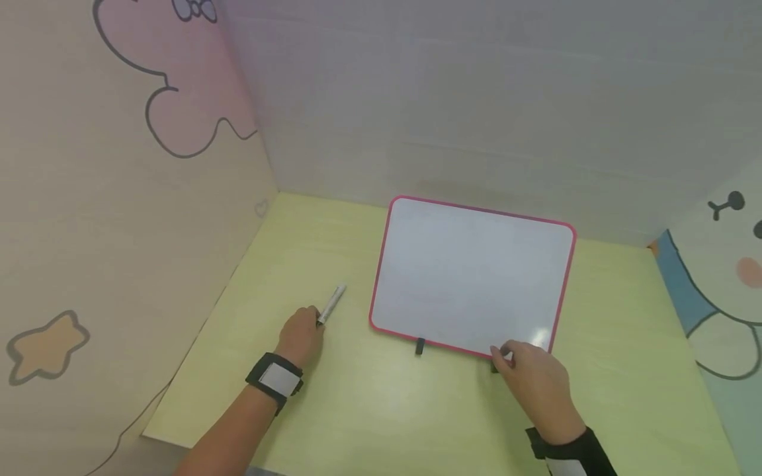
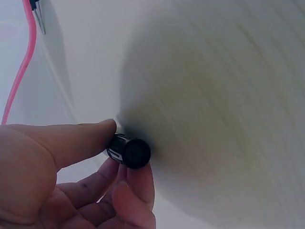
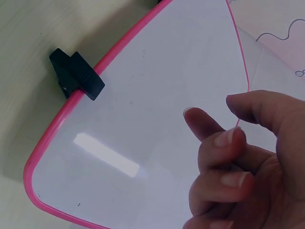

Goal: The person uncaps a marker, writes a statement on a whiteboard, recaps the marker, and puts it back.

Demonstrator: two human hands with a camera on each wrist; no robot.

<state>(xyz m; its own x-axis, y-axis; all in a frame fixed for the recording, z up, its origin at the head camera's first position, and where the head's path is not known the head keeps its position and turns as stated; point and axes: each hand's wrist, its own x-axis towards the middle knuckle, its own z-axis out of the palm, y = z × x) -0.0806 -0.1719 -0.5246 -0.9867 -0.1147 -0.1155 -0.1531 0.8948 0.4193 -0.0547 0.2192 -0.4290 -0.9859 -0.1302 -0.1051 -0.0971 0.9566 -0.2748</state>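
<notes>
A white marker (image 1: 332, 303) lies slantwise on the left part of the table, its black end (image 2: 136, 153) facing the left wrist camera. My left hand (image 1: 302, 336) pinches that end between thumb and fingers. To the right, a whiteboard (image 1: 470, 271) with a pink rim leans back near the wall. Black clips (image 3: 78, 74) are on its lower rim. My right hand (image 1: 536, 383) is in front of the board's lower right part, by one clip. Its fingers (image 3: 221, 186) bend loosely, thumb and forefinger apart, holding nothing.
The pale yellow table (image 1: 381, 410) meets a plain wall (image 1: 476, 112) behind the board. Side walls with cartoon drawings, among them a star (image 1: 49, 347), bound it at left and right. A thin cable (image 1: 122, 436) runs down by the table's left edge.
</notes>
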